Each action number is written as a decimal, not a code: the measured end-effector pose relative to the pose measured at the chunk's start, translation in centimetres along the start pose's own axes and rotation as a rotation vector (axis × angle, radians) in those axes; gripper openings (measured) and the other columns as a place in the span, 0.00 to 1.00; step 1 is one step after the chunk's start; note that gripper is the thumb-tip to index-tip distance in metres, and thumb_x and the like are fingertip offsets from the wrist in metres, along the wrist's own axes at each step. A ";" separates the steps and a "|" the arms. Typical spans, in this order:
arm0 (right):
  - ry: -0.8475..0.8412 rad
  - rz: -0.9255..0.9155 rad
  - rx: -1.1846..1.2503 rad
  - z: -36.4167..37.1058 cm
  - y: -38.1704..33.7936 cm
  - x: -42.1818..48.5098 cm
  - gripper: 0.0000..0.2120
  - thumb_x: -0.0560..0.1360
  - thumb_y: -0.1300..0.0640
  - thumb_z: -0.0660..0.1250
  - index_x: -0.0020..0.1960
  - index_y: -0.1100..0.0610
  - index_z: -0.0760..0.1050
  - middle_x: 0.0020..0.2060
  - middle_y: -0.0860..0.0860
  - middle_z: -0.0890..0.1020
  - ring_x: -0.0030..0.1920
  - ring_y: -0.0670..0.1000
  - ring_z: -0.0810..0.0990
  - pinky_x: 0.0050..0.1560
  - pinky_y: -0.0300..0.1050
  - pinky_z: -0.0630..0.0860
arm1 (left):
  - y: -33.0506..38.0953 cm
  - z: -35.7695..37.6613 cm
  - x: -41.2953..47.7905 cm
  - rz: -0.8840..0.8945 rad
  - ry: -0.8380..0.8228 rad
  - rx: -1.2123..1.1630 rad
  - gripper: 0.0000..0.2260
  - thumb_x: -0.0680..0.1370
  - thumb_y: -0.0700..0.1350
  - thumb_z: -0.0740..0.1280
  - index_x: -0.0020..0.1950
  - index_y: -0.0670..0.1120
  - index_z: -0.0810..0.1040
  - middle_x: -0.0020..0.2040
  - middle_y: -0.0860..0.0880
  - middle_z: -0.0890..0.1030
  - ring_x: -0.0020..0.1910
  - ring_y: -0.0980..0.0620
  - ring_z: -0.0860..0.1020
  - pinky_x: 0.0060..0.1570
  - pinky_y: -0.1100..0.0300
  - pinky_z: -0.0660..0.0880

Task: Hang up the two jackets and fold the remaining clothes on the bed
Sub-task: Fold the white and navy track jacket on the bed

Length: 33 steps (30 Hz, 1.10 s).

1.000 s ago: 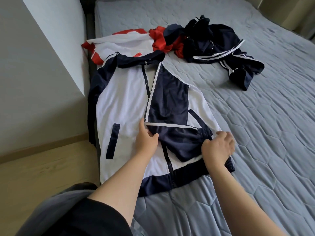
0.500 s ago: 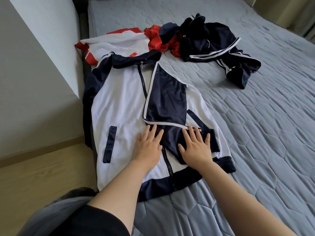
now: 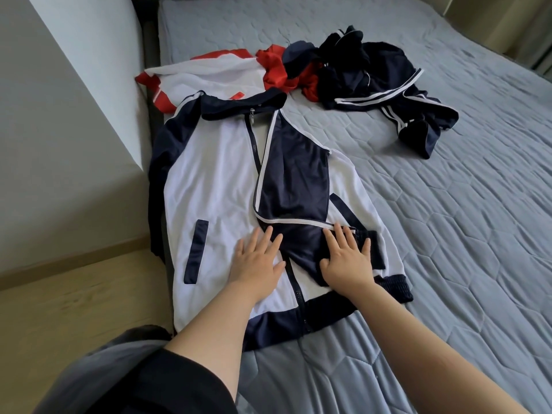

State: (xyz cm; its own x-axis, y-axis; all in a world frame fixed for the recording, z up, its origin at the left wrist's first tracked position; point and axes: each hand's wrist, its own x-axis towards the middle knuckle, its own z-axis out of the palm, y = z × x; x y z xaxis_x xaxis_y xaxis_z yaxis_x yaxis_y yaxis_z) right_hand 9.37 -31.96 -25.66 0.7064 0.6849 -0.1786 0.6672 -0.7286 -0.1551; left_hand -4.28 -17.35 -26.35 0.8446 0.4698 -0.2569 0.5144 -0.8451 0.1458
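Observation:
A white and navy zip jacket (image 3: 209, 186) lies spread flat at the bed's left edge, its right sleeve folded across the chest. My left hand (image 3: 257, 261) presses flat on the jacket's front beside the zip, fingers straight. My right hand (image 3: 346, 256) lies flat on the folded navy sleeve near its cuff. Behind the jacket a white and red garment (image 3: 215, 71) lies crumpled, and a navy garment with white stripes (image 3: 382, 82) is heaped to its right.
The grey quilted mattress (image 3: 448, 219) stretches away to the right. A white wall panel (image 3: 74, 100) and wooden floor (image 3: 74, 309) border the bed on the left. Part of the jacket's left sleeve hangs over the bed edge.
My hands went from gripping the folded sleeve to lying flat on it, and they have barely shifted in the last half second.

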 end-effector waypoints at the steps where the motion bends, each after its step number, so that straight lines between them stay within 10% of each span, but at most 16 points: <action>1: 0.009 0.012 -0.001 -0.2 -0.3 0.0 0.32 0.74 0.52 0.54 0.77 0.53 0.50 0.77 0.51 0.48 0.76 0.52 0.42 0.71 0.64 0.40 | -0.2 -0.1 0.0 0.014 0.013 -0.019 0.26 0.81 0.56 0.48 0.77 0.54 0.42 0.78 0.52 0.40 0.76 0.51 0.37 0.73 0.49 0.41; 20: 0.131 -0.212 0.013 0.4 -9.2 -0.3 0.30 0.79 0.50 0.53 0.77 0.56 0.50 0.77 0.54 0.46 0.76 0.53 0.41 0.73 0.56 0.38 | -6.0 -0.2 -3.9 -0.423 0.167 -0.087 0.25 0.82 0.56 0.46 0.77 0.56 0.39 0.78 0.50 0.38 0.76 0.47 0.37 0.72 0.43 0.41; 28: 0.050 -0.453 -0.057 0.2 -16.5 3.5 0.28 0.81 0.50 0.49 0.77 0.57 0.45 0.77 0.56 0.44 0.76 0.54 0.40 0.73 0.53 0.38 | -10.5 -0.2 -3.9 -0.715 0.230 -0.951 0.25 0.82 0.53 0.52 0.78 0.53 0.48 0.78 0.48 0.47 0.76 0.48 0.52 0.72 0.53 0.53; 33: -0.039 -0.481 -0.007 0.0 -21.1 7.4 0.28 0.81 0.49 0.48 0.77 0.56 0.43 0.77 0.54 0.43 0.76 0.53 0.40 0.73 0.54 0.41 | -12.9 0.4 -3.1 -0.687 0.319 -1.025 0.23 0.83 0.49 0.53 0.77 0.46 0.54 0.77 0.44 0.54 0.75 0.46 0.55 0.72 0.54 0.54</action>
State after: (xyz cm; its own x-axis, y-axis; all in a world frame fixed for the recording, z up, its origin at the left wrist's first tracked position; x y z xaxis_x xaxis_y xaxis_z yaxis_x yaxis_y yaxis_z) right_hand 0.55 -11.52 -23.73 0.3079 0.9433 -0.1243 0.9179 -0.3289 -0.2220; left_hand -13.60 -8.04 -27.84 0.2851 0.8912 -0.3528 0.6166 0.1113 0.7793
